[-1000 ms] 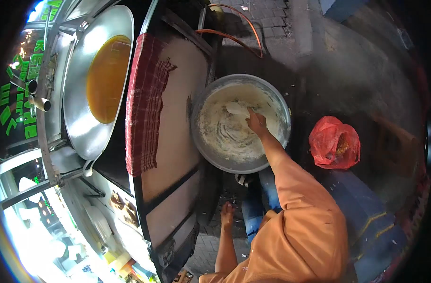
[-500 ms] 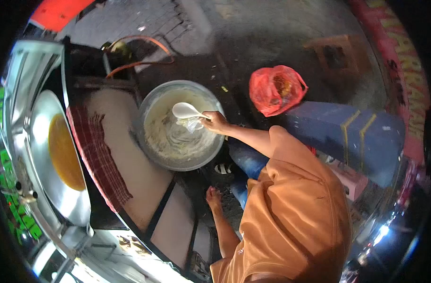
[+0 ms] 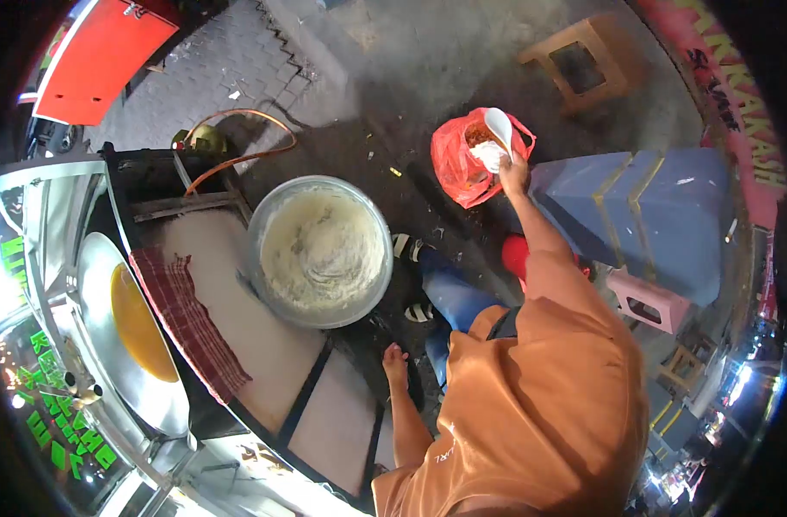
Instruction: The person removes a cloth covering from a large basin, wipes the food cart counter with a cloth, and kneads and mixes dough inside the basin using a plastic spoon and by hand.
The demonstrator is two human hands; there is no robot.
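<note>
My right hand (image 3: pixel 514 175) is closed around the handle of a white spoon (image 3: pixel 498 127), whose bowl points away from me. A crumpled white piece (image 3: pixel 490 155), perhaps thin plastic, sits at the same fingers. Both are over the mouth of a red plastic bag (image 3: pixel 452 168) that has brown-orange contents. Low beside my leg hangs my left hand (image 3: pixel 395 362), fingers loosely curled and nothing visible in it. Between the cart and my feet stands a large metal basin (image 3: pixel 383 258), its inside coated with pale batter or flour paste (image 3: pixel 324 246).
At left, the cart carries a wide metal pan (image 3: pixel 165 405) with orange-yellow oil (image 3: pixel 135 323) and a red checked cloth (image 3: pixel 187 310). A blue bench-like box (image 3: pixel 678 233) stands right of the bag. Nearby are a brown stool (image 3: pixel 613 56), a pink stool (image 3: pixel 648 302) and an orange hose (image 3: pixel 281 129).
My right hand has moved right from above the basin to the red bag, carrying the spoon and the white piece. My left hand stays low. The view has shifted slightly.
</note>
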